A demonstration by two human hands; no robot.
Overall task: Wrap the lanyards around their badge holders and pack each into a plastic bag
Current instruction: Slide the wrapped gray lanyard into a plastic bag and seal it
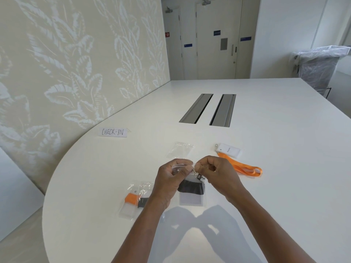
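- Head view: a bag (pixel 191 188) with a black-wrapped badge inside is held above the table (pixel 266 186), near its front edge.
- Its top edge is pinched by the left hand (pixel 169 182) and the right hand (pixel 214 172).
- The film is judged light, limp and slippery; it is best gripped at the seal corners.
- A packed bag (pixel 135 199) lies left; an orange lanyard (pixel 245 168) lies right, unwrapped.

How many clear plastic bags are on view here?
3. One packed bag lies on the table at near left, one held bag hangs between both hands with a black-wrapped badge inside, and one empty bag lies beyond the hands. More may be hidden under the arms.
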